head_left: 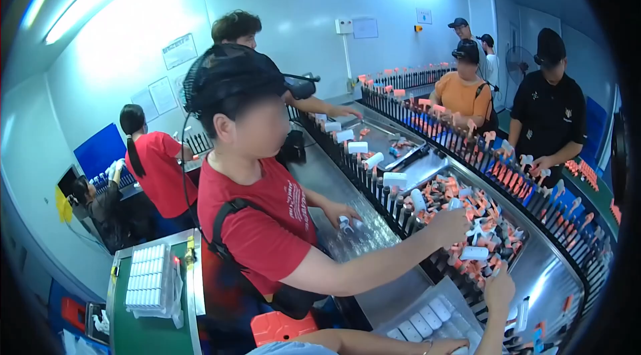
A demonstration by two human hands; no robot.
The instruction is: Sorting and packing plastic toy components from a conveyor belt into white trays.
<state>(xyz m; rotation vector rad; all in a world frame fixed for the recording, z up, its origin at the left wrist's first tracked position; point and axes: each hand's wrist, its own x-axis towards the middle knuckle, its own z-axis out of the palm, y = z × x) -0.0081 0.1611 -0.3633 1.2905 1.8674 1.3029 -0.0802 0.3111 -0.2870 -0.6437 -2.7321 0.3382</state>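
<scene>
My right hand (499, 288) is raised at the near edge of a heaped pile of small orange, white and dark plastic parts (461, 221). Its fingers are drawn together at the tips, and what they pinch is too small to make out. Low in the view, my left hand (446, 346) is curled beside a clear plastic tray (461, 295) with a row of white oblong cases (420, 323). The lower edge cuts that hand off, and a bit of white shows at its fingers. A co-worker's hand (451, 227) reaches into the same pile from the left.
Close on my left stands a co-worker in a red shirt (260, 221). A long black rack of upright pegs (467, 145) runs along the metal bench (387, 288). A red stool (284, 327) and a green table (133, 335) with stacked white trays (148, 275) are to the left.
</scene>
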